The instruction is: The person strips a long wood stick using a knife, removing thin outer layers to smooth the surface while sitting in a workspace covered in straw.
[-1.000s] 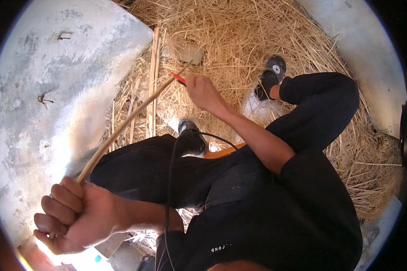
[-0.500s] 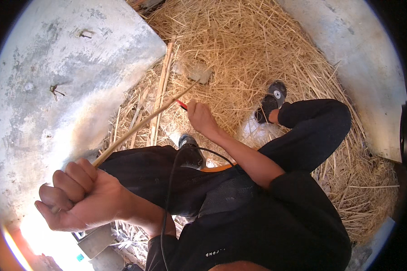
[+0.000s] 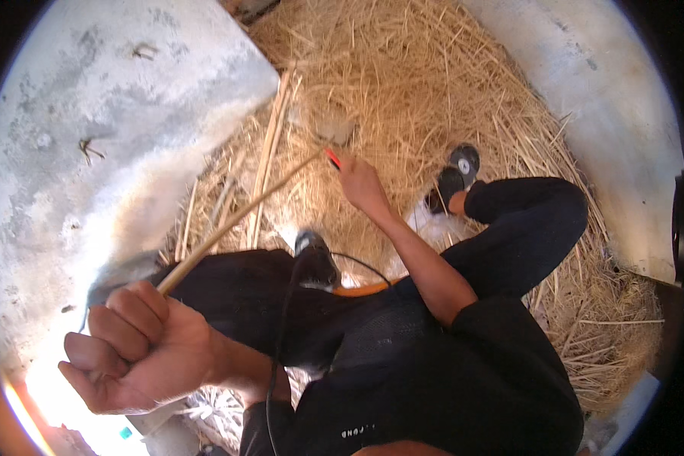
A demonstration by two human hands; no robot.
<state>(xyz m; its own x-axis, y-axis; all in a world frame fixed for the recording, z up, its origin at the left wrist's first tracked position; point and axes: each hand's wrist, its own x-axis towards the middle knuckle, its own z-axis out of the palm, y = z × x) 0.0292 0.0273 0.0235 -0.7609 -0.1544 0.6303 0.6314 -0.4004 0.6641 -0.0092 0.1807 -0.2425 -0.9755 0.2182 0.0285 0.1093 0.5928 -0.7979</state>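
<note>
My left hand point(image 3: 140, 342) is closed in a fist around the near end of a long, thin tan stick point(image 3: 239, 214), at the lower left. The stick slants up and away to the right, across my black-clad leg. In my closed right hand point(image 3: 363, 185) is a small red-and-black tool point(image 3: 332, 159), mostly covered by the fingers. The tool meets the stick at or near its far tip. Whether it has a blade cannot be made out.
Dry straw point(image 3: 403, 91) covers the ground. Long pale strips point(image 3: 270, 163) lie on it beside a whitish stained slab point(image 3: 121, 144) at left. Another pale wall point(image 3: 585, 91) curves along the right. My shoes point(image 3: 452, 178) rest among the straw, and a black cord point(image 3: 283, 334) hangs over my lap.
My right hand has slid the red-and-black tool away from me along the stick to about its far end. My left hand has dropped slightly, still gripping the stick.
</note>
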